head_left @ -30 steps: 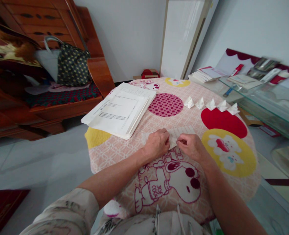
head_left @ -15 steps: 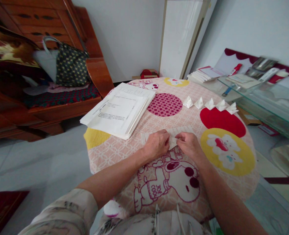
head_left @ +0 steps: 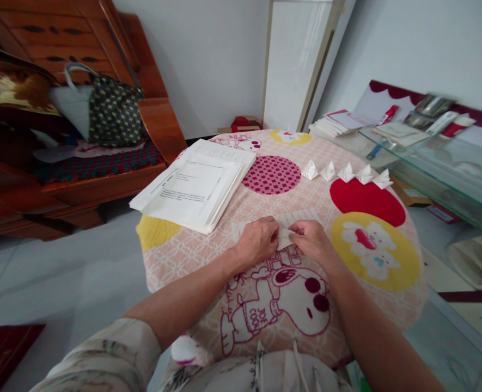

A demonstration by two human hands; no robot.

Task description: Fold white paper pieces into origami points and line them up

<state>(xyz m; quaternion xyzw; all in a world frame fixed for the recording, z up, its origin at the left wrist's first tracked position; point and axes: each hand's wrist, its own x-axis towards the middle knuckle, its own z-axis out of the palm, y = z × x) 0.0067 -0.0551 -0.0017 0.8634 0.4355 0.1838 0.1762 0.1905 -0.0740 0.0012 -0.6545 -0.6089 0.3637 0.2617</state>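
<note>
Between my two hands lies a small folded piece of white paper (head_left: 284, 239), low over the patterned tablecloth (head_left: 200, 256). My left hand (head_left: 260, 238) is closed with its fingers bent on the paper's left side. From the right, my right hand (head_left: 309, 237) pinches the paper's other edge with thumb and fingertips. Pale, lined paper shows behind and partly under both hands, its outline mostly covered. Beyond them, several small pointed folded-paper shapes (head_left: 347, 172) stand in a row at the table's far right.
A stack of printed sheets (head_left: 189, 188) lies at the table's left. A glass shelf (head_left: 437, 179) with papers, a red pen and cups stands close on the right. Further left is a wooden bench (head_left: 159, 125) with a dotted bag (head_left: 116, 111).
The camera view has shifted slightly, so everything sits a little further left. Both hands stay on the folded paper, with only slight finger movement.
</note>
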